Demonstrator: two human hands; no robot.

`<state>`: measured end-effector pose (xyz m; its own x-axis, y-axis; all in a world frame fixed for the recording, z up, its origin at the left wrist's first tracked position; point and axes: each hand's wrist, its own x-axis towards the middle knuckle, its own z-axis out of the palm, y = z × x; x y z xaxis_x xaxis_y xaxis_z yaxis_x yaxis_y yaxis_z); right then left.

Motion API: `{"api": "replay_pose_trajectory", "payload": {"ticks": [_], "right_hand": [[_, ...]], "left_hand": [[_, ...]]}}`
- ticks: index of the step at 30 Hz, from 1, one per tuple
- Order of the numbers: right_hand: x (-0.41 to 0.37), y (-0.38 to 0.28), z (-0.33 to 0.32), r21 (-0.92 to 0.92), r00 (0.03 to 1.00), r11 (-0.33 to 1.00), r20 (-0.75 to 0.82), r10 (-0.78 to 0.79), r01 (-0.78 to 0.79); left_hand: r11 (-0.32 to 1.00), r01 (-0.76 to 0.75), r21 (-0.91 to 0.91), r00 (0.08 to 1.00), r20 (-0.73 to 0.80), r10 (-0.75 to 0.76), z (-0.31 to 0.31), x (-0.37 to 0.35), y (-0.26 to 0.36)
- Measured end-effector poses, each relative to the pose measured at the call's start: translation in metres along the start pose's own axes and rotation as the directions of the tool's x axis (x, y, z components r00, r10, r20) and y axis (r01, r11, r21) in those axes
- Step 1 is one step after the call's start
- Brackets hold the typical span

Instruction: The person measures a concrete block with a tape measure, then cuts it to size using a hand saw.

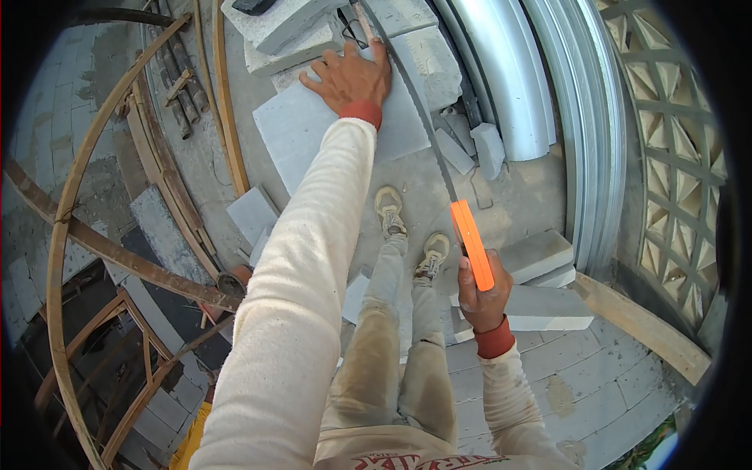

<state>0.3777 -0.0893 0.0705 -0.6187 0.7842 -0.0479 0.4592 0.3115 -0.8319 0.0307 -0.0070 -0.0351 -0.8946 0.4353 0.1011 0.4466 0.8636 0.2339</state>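
My right hand [484, 294] is wrapped round the orange handle of a hand saw [464, 227]. From the handle, its long dark blade runs up and away along the right edge of a pale grey block [298, 129]. My left hand [352, 78] lies on that block with fingers spread, the thumb side close to the blade. Just beyond the fingertips, a thin pinkish strip [363, 27] lies alongside the blade. The underside of the block is out of sight.
More pale blocks [294, 35] lie at the top, with broken pieces [454, 149] right of the saw. Curved metal sheets [509, 78] stand at the right. Long timber strips [223, 94] lie left. Cut blocks [548, 305] sit near my right arm, beside a plank [642, 325].
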Motion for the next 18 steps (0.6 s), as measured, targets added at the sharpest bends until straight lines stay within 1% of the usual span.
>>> {"api": "replay_pose_trajectory", "payload": {"ticks": [3,6,9,12,15,18], "right_hand": [[0.029,-0.004,0.009,0.117,0.995,0.988,0.037,0.093,-0.097],[0.016,0.001,0.001,0.076,0.999,0.996,0.009,0.041,-0.041],[-0.031,0.010,-0.021,-0.059,0.998,0.998,0.061,-0.009,0.013],[-0.058,0.012,-0.029,-0.098,0.997,0.993,0.050,-0.057,0.062],[-0.045,0.020,-0.018,-0.091,0.999,0.995,0.043,-0.025,0.028],[-0.007,0.016,0.005,0.033,1.000,0.999,0.019,0.022,-0.023]], "left_hand": [[1.000,-0.015,-0.009,0.999,-0.035,0.014,0.002,-0.001,-0.002],[1.000,-0.003,-0.016,1.000,-0.012,0.002,0.001,-0.001,-0.002],[1.000,-0.003,-0.013,1.000,-0.022,0.003,0.004,0.000,-0.002],[1.000,-0.008,-0.015,0.999,-0.045,0.008,0.006,-0.001,-0.004],[1.000,-0.021,-0.004,0.998,-0.057,0.021,0.007,-0.001,-0.004],[0.999,-0.037,-0.009,0.997,-0.068,0.036,0.009,-0.001,-0.006]]}}
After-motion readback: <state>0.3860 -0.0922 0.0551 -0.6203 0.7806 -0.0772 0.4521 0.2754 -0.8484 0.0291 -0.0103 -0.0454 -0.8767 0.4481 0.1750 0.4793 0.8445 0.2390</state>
